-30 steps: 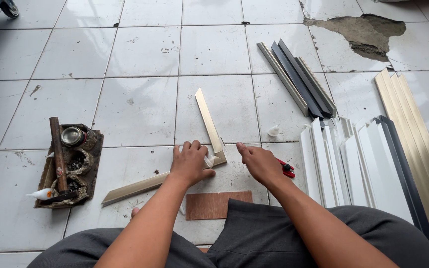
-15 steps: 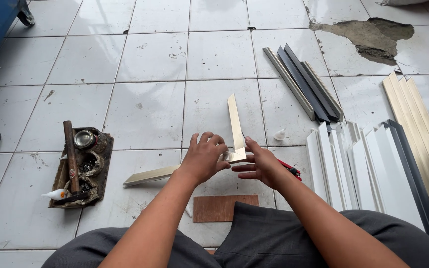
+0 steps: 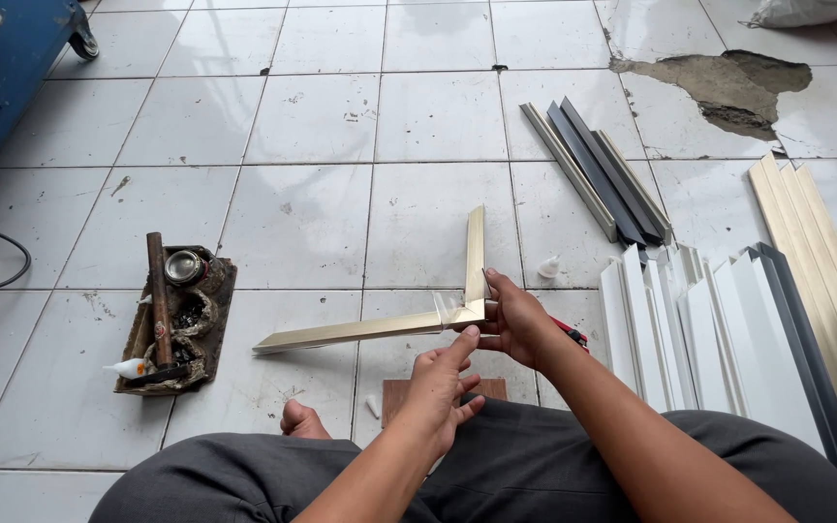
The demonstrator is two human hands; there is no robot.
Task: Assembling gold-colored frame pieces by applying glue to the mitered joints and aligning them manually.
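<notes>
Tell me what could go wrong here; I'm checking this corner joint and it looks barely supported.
The right hand alone grips the corner of the two gold frame strips, lifted off the tiled floor; the long free ends could lever the joint apart. The left hand sits just below, touching little if anything, so support looks thin. The small glue tube lies by the cluttered tray, awkward to reach.

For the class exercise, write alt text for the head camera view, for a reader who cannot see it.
A seated person's right hand holds up the corner of two pale gold frame strips joined in an L, with the left hand just below it. On the white tiled floor lie stacked mouldings at right and a tray of tools at left.
</notes>
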